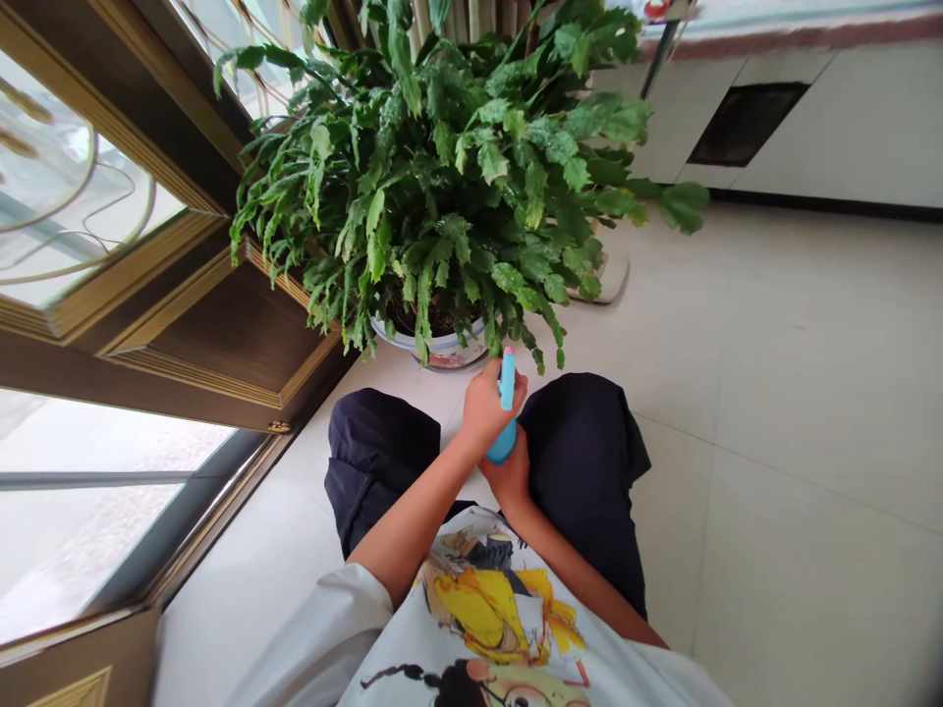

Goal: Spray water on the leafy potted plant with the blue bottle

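Observation:
Between my knees I hold a blue spray bottle (502,444) with a pink nozzle tip, pointing away from me. My left hand (484,405) is closed round its upper part by the spray head. Lower down, my right hand (511,471) wraps the bottle's body from the right, its fingers partly hidden. Just beyond the nozzle stands a large bushy potted plant (442,187) with flat, notched green stems, some dotted with white specks or drops. Its stems hang over the rim of a pale round pot (449,342) with dark soil.
On the left stands an open brown door (213,324) with gold trim and glass panes. A white cabinet front (847,128) with a dark opening runs along the back right. Pale floor tiles (796,412) lie around me. Behind the plant is a whitish flat object (611,279).

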The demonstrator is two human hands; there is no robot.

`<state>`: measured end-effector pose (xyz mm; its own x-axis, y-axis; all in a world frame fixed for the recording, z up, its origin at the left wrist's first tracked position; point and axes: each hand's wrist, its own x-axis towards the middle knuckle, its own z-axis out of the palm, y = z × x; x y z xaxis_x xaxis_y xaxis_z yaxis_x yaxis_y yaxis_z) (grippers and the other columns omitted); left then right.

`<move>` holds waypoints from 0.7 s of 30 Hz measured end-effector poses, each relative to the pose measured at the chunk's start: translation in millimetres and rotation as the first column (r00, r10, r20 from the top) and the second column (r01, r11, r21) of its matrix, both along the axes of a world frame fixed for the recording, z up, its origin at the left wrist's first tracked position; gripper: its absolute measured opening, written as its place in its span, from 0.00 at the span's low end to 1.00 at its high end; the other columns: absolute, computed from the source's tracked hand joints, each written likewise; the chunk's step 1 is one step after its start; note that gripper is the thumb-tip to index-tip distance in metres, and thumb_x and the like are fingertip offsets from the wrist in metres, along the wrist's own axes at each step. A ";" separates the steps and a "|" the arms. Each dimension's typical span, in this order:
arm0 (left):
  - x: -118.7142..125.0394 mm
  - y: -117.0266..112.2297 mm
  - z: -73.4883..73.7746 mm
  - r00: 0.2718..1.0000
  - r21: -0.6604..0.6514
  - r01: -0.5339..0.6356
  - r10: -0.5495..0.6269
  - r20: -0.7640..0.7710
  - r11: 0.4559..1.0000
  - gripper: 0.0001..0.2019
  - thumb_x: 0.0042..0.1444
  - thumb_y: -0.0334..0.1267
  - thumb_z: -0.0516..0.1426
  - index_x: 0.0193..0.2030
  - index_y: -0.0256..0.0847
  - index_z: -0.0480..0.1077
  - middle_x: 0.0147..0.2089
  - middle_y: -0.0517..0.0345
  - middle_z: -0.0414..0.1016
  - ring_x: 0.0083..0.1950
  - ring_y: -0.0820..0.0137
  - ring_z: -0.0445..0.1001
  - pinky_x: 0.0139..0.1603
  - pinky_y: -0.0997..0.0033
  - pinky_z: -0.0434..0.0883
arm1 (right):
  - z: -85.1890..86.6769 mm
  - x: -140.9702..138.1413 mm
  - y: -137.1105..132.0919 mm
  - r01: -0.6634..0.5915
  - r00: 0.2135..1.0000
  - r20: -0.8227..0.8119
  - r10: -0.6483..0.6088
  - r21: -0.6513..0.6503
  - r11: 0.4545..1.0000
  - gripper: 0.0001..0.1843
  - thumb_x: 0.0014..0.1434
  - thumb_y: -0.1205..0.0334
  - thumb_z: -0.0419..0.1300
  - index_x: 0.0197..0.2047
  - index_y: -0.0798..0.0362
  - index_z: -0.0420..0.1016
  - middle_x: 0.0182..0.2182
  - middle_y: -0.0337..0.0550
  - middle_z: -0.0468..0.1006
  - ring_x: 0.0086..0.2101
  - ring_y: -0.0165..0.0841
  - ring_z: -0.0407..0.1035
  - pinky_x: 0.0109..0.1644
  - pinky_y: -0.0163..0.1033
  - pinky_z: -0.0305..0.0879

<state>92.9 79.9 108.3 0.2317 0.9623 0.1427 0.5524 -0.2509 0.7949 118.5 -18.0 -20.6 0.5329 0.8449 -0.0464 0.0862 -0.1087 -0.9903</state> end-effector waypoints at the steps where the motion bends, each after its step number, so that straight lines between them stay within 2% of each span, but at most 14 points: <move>1: 1.0 0.0 0.3 1.000 0.000 0.014 -0.014 -0.014 1.000 0.05 0.58 0.39 0.57 0.34 0.43 0.68 0.30 0.57 0.74 0.31 0.67 0.74 0.35 0.69 0.66 | 0.1 0.3 -0.2 0.003 1.000 -0.002 -0.003 0.000 1.000 0.39 0.43 0.51 0.68 0.57 0.51 0.61 0.48 0.52 0.75 0.46 0.50 0.74 0.48 0.52 0.72; 6: 3.1 -0.2 -0.9 0.996 -0.006 -0.002 0.002 -0.092 1.000 0.03 0.55 0.35 0.56 0.31 0.43 0.65 0.28 0.58 0.72 0.30 0.67 0.71 0.33 0.69 0.64 | 2.6 2.2 -1.6 0.010 1.000 -0.003 -0.010 0.007 1.000 0.39 0.43 0.51 0.68 0.57 0.53 0.62 0.47 0.53 0.75 0.45 0.50 0.73 0.49 0.53 0.71; 11: 3.5 -5.7 -0.4 0.998 -0.011 0.010 -0.011 -0.067 1.000 0.04 0.58 0.39 0.56 0.34 0.44 0.64 0.29 0.58 0.72 0.30 0.67 0.71 0.33 0.69 0.63 | 4.7 0.2 -3.4 -0.017 1.000 -0.014 0.017 0.014 1.000 0.36 0.44 0.52 0.67 0.54 0.52 0.62 0.44 0.50 0.76 0.41 0.45 0.73 0.46 0.49 0.71; 14: 2.9 -9.8 3.4 0.993 0.004 0.013 -0.012 -0.117 1.000 0.03 0.56 0.38 0.57 0.35 0.44 0.65 0.30 0.56 0.73 0.32 0.65 0.72 0.34 0.68 0.64 | 4.3 0.2 -6.2 -0.035 0.999 -0.008 0.035 0.008 0.999 0.34 0.45 0.51 0.67 0.53 0.51 0.62 0.44 0.47 0.76 0.41 0.42 0.72 0.45 0.47 0.71; 17: 0.4 -14.3 6.0 0.986 -0.035 -0.036 0.030 -0.163 0.999 0.03 0.54 0.36 0.58 0.33 0.44 0.66 0.28 0.57 0.71 0.31 0.64 0.72 0.34 0.68 0.63 | 2.8 1.4 -9.3 -0.067 0.998 0.000 0.067 -0.002 0.998 0.33 0.44 0.51 0.67 0.52 0.50 0.62 0.43 0.46 0.76 0.41 0.43 0.72 0.44 0.47 0.70; 21: -5.1 -19.4 1.8 0.989 -0.049 -0.084 0.077 -0.128 0.995 0.02 0.56 0.36 0.56 0.37 0.44 0.67 0.31 0.57 0.73 0.33 0.64 0.72 0.35 0.68 0.64 | 2.2 0.3 -11.5 -0.113 0.994 0.010 0.113 -0.023 0.993 0.32 0.43 0.52 0.67 0.50 0.51 0.63 0.40 0.44 0.77 0.38 0.42 0.72 0.41 0.45 0.70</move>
<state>87.8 60.5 110.0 0.1662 0.9840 0.0641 0.6659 -0.1600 0.7287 118.7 -29.5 -18.3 0.4348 0.8985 -0.0601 0.1107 -0.1195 -0.9866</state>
